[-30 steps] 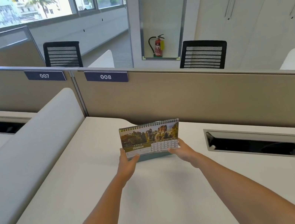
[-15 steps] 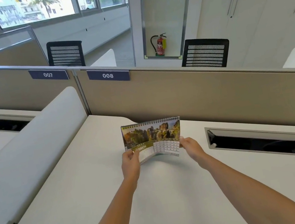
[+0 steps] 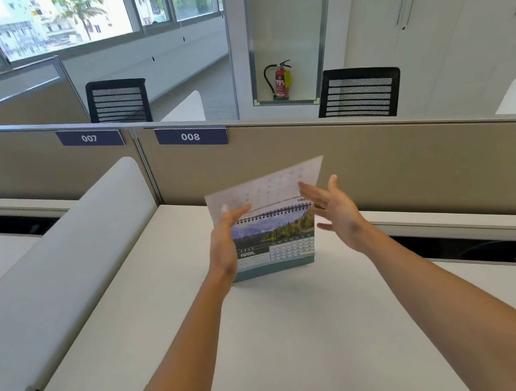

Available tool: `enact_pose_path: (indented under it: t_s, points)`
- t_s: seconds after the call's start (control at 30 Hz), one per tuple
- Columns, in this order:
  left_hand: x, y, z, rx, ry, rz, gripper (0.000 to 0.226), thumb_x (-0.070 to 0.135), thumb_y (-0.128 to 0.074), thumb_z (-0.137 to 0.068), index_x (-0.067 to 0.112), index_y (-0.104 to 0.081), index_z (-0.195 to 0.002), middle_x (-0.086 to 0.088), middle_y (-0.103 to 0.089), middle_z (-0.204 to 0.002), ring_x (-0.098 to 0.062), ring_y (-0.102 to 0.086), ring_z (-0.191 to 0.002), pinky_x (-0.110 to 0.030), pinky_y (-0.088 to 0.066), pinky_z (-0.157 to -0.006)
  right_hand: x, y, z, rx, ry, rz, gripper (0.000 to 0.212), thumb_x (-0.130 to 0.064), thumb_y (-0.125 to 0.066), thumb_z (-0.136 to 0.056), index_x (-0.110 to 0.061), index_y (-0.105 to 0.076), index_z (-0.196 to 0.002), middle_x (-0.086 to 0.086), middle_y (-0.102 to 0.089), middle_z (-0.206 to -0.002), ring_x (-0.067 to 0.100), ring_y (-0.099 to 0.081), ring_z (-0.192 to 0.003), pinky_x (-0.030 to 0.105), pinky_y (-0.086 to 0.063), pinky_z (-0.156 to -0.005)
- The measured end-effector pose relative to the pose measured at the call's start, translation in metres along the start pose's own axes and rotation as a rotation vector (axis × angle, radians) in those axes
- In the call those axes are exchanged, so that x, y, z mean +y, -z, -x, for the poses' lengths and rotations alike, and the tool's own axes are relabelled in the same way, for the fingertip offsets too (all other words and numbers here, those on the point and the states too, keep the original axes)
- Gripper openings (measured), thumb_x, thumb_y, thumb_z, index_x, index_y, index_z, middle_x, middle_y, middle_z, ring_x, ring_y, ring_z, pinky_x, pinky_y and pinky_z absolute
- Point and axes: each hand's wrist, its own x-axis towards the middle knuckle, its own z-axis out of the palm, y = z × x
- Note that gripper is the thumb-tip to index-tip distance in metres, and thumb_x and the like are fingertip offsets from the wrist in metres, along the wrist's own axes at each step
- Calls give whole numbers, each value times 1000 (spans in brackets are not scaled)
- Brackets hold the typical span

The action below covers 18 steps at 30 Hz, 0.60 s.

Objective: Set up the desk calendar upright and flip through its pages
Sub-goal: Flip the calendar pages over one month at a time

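Note:
The desk calendar [image 3: 276, 243] stands upright on the white desk [image 3: 275, 346], its face showing APRIL under a mountain-lake photo. One loose page [image 3: 269, 186] sticks up above the spiral binding, its pale back toward me. My left hand [image 3: 224, 248] is at the calendar's left edge, thumb and fingers pinching the raised page's lower left. My right hand [image 3: 338, 212] is at the right edge with fingers spread, fingertips against the page's right side.
A beige partition [image 3: 397, 158] labelled 008 rises just behind the calendar. An open cable slot [image 3: 483, 246] is cut into the desk to the right. A rounded white divider [image 3: 56, 263] borders the desk on the left.
The MARCH page has been lifted from the front and swung up over the spiral, uncovering APRIL. Both hands rose from the calendar's bottom corners to its top.

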Motion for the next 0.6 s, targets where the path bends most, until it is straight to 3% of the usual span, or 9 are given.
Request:
enact_pose_path:
  t_s: [0.07, 0.13, 0.27, 0.47, 0.6]
  points:
    - [-12, 2, -17, -8, -56, -243, 39, 55, -37, -92, 38, -66, -111, 2, -45, -143, -25, -37, -131, -52, -31, -111, -3, -5, -4, 9, 55, 129, 76, -78, -33, -78, -36, -37, -142, -10, -35, -150, 19, -31, -137, 45, -19, -109]
    - [-24, 9, -31, 31, -94, -529, 33, 45, -43, -94, 39, -58, -122, 3, -40, -148, -27, -27, -138, -52, -23, -115, 2, -10, -12, 6, 73, 240, 60, -58, -39, -92, -31, -32, -145, -7, -28, -154, 17, -24, -142, 37, -17, -111]
    - [-36, 23, -41, -32, -122, -1005, 46, 24, -41, -96, 34, -36, -141, 1, -33, -153, -27, -10, -145, -54, -2, -117, 20, -10, -29, 107, -26, 609, 67, -64, -50, -81, -41, -32, -142, 0, -27, -155, 28, -20, -144, 55, -19, -114]
    - [-46, 31, -54, -137, -134, -1146, 53, 20, -41, -94, 27, -28, -146, 1, -26, -156, -27, -14, -145, -58, 0, -114, 34, -16, -29, 128, 4, 919, 70, -47, -56, -87, -37, -21, -146, -11, -12, -159, 26, -7, -147, 57, -11, -112]
    - [-61, 33, -56, -96, -110, -1005, 59, 19, -42, -96, 22, -19, -150, -1, -10, -160, -24, -8, -146, -53, -5, -115, 42, -17, -27, 142, 15, 949, 82, -49, -58, -86, -36, -8, -149, -14, 1, -160, 22, -5, -147, 57, -14, -113]
